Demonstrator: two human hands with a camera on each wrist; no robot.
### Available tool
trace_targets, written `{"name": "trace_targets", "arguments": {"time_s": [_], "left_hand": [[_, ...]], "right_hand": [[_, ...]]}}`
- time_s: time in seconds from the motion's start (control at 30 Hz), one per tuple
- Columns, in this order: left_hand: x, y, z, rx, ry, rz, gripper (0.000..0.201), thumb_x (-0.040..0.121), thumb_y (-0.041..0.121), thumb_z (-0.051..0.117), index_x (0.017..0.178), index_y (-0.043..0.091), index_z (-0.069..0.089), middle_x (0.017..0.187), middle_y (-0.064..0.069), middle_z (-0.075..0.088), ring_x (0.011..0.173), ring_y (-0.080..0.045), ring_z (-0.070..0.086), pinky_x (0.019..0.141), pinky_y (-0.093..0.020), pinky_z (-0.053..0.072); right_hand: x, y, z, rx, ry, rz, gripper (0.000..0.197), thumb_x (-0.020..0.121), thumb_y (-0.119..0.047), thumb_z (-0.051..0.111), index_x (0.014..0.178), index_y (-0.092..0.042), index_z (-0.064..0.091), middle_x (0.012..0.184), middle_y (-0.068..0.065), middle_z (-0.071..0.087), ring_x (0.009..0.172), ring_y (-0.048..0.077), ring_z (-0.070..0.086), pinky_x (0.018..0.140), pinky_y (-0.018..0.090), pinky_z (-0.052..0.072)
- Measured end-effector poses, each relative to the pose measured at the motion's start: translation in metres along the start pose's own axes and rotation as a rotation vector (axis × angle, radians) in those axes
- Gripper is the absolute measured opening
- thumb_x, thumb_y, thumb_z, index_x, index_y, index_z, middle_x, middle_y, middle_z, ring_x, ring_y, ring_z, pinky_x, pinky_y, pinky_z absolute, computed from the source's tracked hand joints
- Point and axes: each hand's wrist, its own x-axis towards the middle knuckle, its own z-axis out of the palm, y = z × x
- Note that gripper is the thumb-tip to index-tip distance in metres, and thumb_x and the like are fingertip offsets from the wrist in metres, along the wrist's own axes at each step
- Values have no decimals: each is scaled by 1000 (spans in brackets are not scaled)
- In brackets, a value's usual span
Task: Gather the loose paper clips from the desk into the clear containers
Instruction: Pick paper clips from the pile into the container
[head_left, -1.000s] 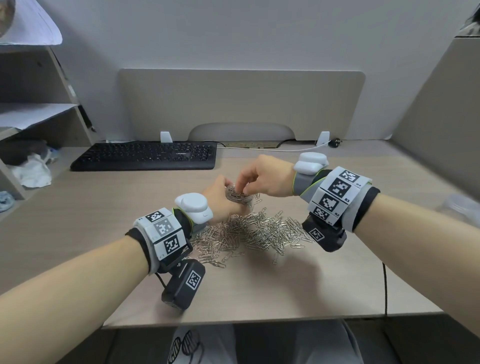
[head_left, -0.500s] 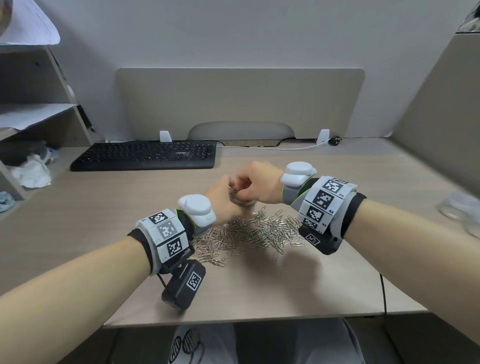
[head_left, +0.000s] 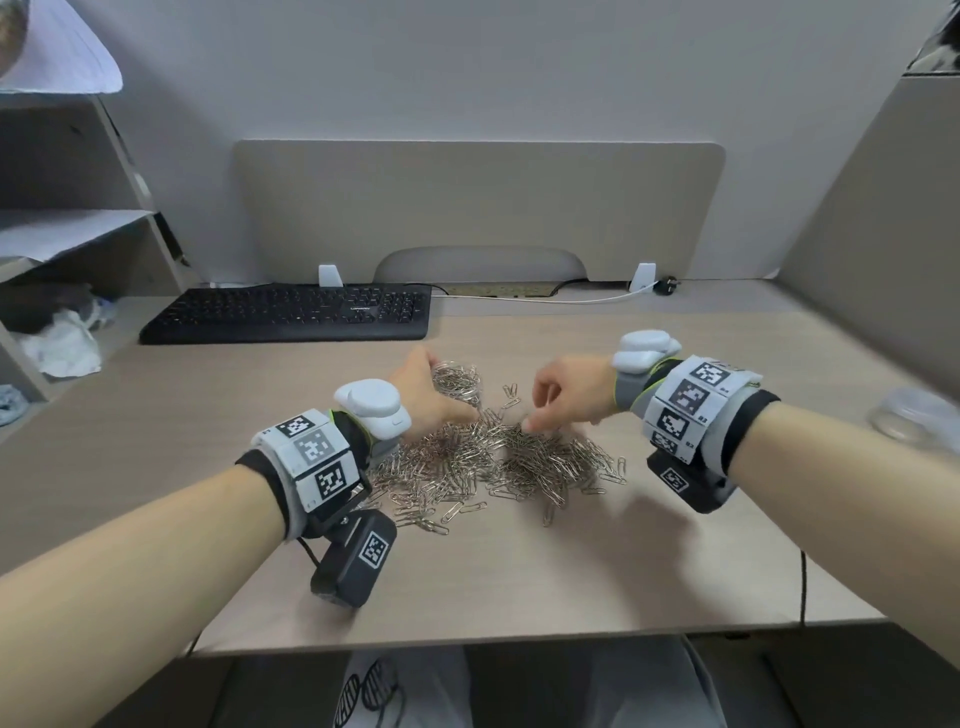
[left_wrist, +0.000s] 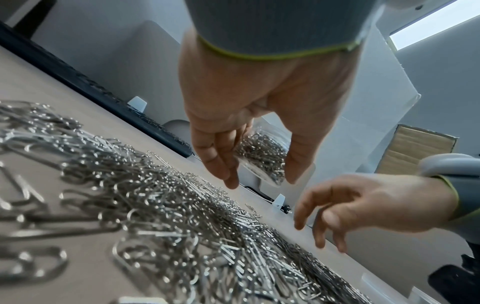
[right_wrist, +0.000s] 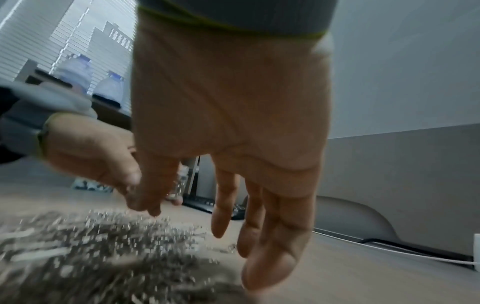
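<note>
A big heap of silver paper clips (head_left: 493, 462) lies mid-desk. My left hand (head_left: 434, 397) grips a small clear container (head_left: 457, 382) packed with clips, held just above the heap's far left edge. The left wrist view shows that container (left_wrist: 262, 156) pinched between fingers and thumb of my left hand (left_wrist: 261, 182). My right hand (head_left: 540, 415) hovers over the heap's far side, fingers loosely spread and pointing down, one fingertip touching the clips. It holds nothing, as both the left wrist view (left_wrist: 319, 226) and the right wrist view (right_wrist: 197, 222) show. The heap (right_wrist: 103, 246) is blurred there.
A black keyboard (head_left: 291, 312) lies at the back left, with a white cable (head_left: 571, 299) along the back panel. Another clear container (head_left: 909, 415) sits at the desk's right edge. Shelves with papers (head_left: 62, 234) stand on the left.
My right hand has left the top of the container and dropped rightwards onto the heap, fingers now spread. The left hand still holds the container in nearly the same place.
</note>
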Motion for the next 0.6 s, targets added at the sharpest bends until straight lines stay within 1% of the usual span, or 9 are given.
{"name": "trace_targets", "arguments": {"time_s": [0.03,0.1,0.17,0.27,0.37,0.43,0.5,0.53,0.6], "left_hand": [[2,0,1,4,1,1,88,71,34,88,137,11,34,111,-9,59,82,-22,54,63,-33,41],[3,1,2,10,4,7,89,71,34,88,137,10,34,115,-8,57,94,-25,57,78,-37,48],[3,3,4,-3,4,9,89,72,31,88,138,8,34,118,-6,52,106,-26,54,91,-38,46],[2,2,7,-7,2,11,86,71,31,88,134,9,36,117,-5,53,103,-25,54,84,-36,44],[2,1,9,4,3,18,81,69,32,89,129,11,38,112,-9,58,93,-25,56,74,-34,44],[0,3,9,9,-2,22,82,70,33,88,130,10,37,113,-8,57,95,-25,57,75,-34,43],[-3,6,9,23,-4,35,84,71,34,88,132,10,36,113,-8,56,96,-25,58,76,-34,44],[-4,7,10,27,-7,36,84,71,34,88,133,11,36,112,-8,57,94,-25,58,75,-34,44],[-5,10,12,38,-29,36,82,71,34,87,132,12,37,106,-6,56,88,-23,57,71,-33,44]], "right_hand": [[-2,0,5,-35,-47,17,57,68,-60,75,103,-17,62,100,5,70,72,20,66,65,31,57],[-6,-2,14,-139,-85,12,67,62,-67,75,106,-19,60,101,1,68,85,21,67,76,34,58],[-9,-7,20,-269,-88,-16,65,62,-62,77,107,-19,59,100,-2,65,89,22,64,75,32,55],[-7,-13,26,-280,-112,-4,46,74,-34,75,114,-17,59,102,0,63,88,24,64,68,30,54],[-5,-14,26,-317,-96,11,33,81,-11,59,113,-15,63,108,6,68,92,28,67,74,33,58],[-6,-14,22,-284,-76,7,32,84,-5,54,111,-15,65,109,5,69,85,25,65,64,24,55],[-6,-12,16,-185,-59,5,26,86,0,53,103,-13,68,100,6,71,64,18,62,45,15,47],[-6,-10,12,-121,-36,12,23,86,1,54,96,-14,68,92,5,72,57,17,62,43,14,47],[-8,-8,3,4,49,37,18,84,1,54,85,-14,65,76,4,70,55,22,67,54,26,56]]}}
